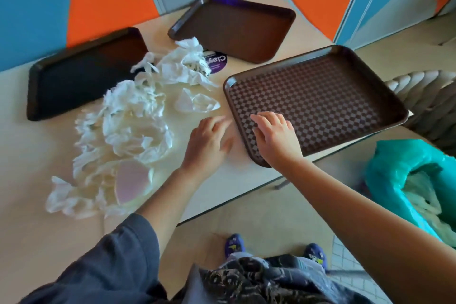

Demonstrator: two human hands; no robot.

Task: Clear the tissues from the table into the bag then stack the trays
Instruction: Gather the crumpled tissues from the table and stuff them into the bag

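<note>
A heap of crumpled white tissues (128, 126) covers the middle and left of the pale table (29, 217). One loose tissue (197, 102) lies apart, near the closest tray. Three brown trays rest flat on the table: a checkered one (328, 91) at the right, one (237, 24) at the back, one (81, 74) at the left. My left hand (207, 143) hovers flat over bare table beside the checkered tray, fingers apart, holding nothing. My right hand (276, 136) rests palm-down on that tray's near left corner. A teal bag (404, 180) stands open on the floor at the right, tissues inside.
A purple round sticker (218, 63) shows on the table between the tissues and the back tray. A woven chair back (424, 96) stands behind the checkered tray, whose right end overhangs the table edge. Orange and blue wall panels rise behind. My feet (234, 245) are below the table's edge.
</note>
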